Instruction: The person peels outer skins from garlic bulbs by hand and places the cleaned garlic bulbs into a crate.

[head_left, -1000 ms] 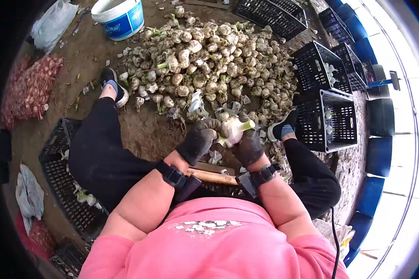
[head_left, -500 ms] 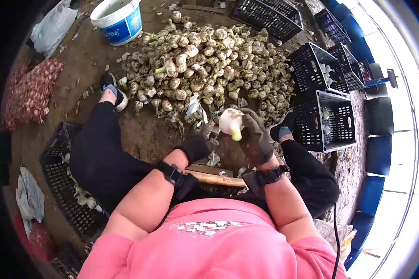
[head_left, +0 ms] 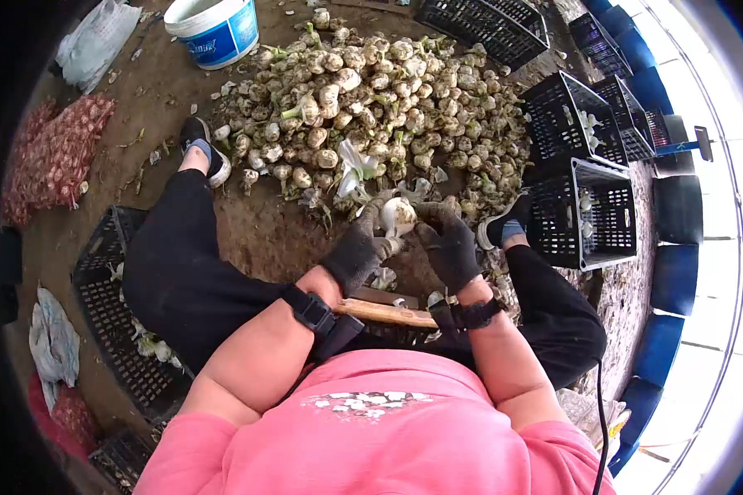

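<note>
Between my two gloved hands, a white garlic bulb (head_left: 399, 216) is held up over the ground. My left hand (head_left: 362, 247) has its fingers round the bulb's left side. On the other side my right hand (head_left: 449, 247) touches the bulb with its bent fingers and thumb. Behind them lies a large heap of dirty garlic bulbs (head_left: 371, 107), with pale peeled skins (head_left: 355, 169) at its near edge. A wooden handle or bar (head_left: 385, 313) lies across below my hands.
Black crates (head_left: 582, 214) holding some white bulbs stand at the right, and another crate (head_left: 128, 330) with bulbs is beside my left leg. A white-blue bucket (head_left: 215, 37) is at the back left. Red net sacks (head_left: 58, 157) lie far left.
The bulb has turned, so its green stem no longer shows. My left hand, apart from it half a second ago, is back on it. Pale skin at the heap's edge has shifted.
</note>
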`<state>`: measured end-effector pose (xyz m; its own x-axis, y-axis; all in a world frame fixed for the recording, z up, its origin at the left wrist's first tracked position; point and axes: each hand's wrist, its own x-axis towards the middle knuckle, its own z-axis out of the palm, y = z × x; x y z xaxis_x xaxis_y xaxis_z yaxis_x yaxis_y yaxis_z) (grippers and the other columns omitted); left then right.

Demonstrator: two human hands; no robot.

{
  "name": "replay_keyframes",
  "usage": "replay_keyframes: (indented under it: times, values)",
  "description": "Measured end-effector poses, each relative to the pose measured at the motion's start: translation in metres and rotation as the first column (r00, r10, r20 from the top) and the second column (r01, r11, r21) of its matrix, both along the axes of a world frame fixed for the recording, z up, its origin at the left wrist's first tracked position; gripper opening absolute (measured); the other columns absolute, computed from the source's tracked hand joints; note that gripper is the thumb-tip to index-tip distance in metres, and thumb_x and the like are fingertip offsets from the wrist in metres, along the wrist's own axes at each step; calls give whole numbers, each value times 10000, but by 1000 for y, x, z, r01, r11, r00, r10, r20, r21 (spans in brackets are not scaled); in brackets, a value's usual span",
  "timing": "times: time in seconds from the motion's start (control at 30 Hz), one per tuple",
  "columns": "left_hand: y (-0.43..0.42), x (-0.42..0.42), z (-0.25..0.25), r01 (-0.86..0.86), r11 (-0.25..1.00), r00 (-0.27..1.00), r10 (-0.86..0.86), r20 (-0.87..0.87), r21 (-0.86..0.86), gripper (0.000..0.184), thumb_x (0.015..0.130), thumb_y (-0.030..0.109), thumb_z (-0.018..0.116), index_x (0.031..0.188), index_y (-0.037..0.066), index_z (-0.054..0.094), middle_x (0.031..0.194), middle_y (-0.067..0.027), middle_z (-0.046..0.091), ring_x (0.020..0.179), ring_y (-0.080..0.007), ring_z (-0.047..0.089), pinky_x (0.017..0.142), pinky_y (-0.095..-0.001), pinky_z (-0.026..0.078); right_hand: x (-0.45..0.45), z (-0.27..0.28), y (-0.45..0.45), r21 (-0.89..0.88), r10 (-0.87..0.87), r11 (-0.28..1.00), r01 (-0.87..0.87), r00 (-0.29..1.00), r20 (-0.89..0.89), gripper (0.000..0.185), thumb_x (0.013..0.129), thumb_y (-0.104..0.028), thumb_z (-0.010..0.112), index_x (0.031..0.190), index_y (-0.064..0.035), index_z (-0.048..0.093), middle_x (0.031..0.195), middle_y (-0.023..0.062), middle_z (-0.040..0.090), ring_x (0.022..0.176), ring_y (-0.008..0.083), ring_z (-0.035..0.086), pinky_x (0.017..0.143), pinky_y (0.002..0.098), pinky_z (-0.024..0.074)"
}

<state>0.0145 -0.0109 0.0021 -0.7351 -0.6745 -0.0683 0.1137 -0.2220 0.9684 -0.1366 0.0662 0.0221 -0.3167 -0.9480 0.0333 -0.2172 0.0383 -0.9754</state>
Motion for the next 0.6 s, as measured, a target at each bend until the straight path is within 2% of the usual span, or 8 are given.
replay_keyframes:
  times: [0.07, 0.2, 0.23, 0.4, 0.47, 0.53, 0.57, 0.6]
  values:
    - [5, 3, -7, -5, 1000, 990, 7, 144, -18, 689, 772, 8, 625, 1382, 54, 310, 1234, -115, 528, 1103, -201, 525, 920, -302, 434, 9, 16, -2, 374, -25, 901, 222, 885, -464, 183, 846, -170, 622, 901, 4, 625, 762, 96, 655, 719, 136, 610, 634, 306, 484]
    - [8, 4, -15, 11, 948, 968, 70, 241, -318, 762, 718, 70, 704, 1373, 51, 315, 1242, -149, 519, 1130, -239, 516, 962, -355, 413, 15, 20, -13, 405, 188, 909, 99, 770, -610, 257, 743, -258, 662, 723, -5, 618, 610, 164, 587, 572, 259, 597, 542, 365, 444]
    - [8, 4, -26, -9, 958, 979, 67, 191, -288, 775, 699, 82, 716, 1367, 52, 324, 1243, -154, 518, 1142, -252, 509, 976, -359, 401, 13, 8, -14, 428, 199, 900, 81, 797, -570, 320, 743, -344, 616, 737, -24, 626, 726, 224, 606, 734, 415, 600, 649, 470, 477]
    - [6, 7, -18, -11, 957, 986, 58, 156, -291, 738, 671, 78, 676, 1337, 48, 358, 1222, -154, 517, 1128, -257, 507, 1001, -358, 374, 0, -30, -6, 377, 109, 911, 165, 788, -606, 290, 742, -343, 613, 729, -54, 632, 721, 210, 610, 704, 393, 603, 626, 443, 479]
    - [6, 3, -15, -49, 978, 998, 56, 28, -201, 705, 669, 54, 638, 1323, 51, 376, 1187, -136, 524, 1054, -240, 543, 905, -367, 461, -19, -42, 5, 215, 146, 976, -39, 850, -507, 215, 725, -271, 651, 715, -57, 635, 693, 165, 625, 652, 325, 614, 600, 403, 482]
    - [5, 3, 3, 76, 921, 997, -63, -49, 381, 684, 663, 42, 591, 1315, 52, 385, 1153, -126, 527, 985, -220, 568, 762, -376, 537, -21, -29, 8, 107, 175, 985, -139, 767, -617, 159, 713, -213, 676, 712, -58, 641, 684, 131, 640, 625, 272, 625, 583, 374, 486]
    - [5, 3, 11, 102, 900, 993, -64, -103, 425, 661, 682, 37, 569, 1315, 50, 380, 1142, -138, 533, 906, -201, 590, 638, -377, 565, -24, -42, 10, 202, -5, 979, 31, 992, -126, 117, 700, -169, 685, 728, -61, 650, 704, 107, 655, 638, 233, 633, 575, 350, 486]
    - [6, 5, 16, 111, 899, 992, -73, -104, 423, 661, 682, 37, 569, 1315, 50, 380, 1142, -138, 533, 906, -201, 590, 638, -377, 565, -26, -54, 11, 360, -264, 925, 123, 889, 374, 91, 687, -124, 694, 744, -64, 659, 724, 82, 670, 650, 195, 640, 566, 326, 486]
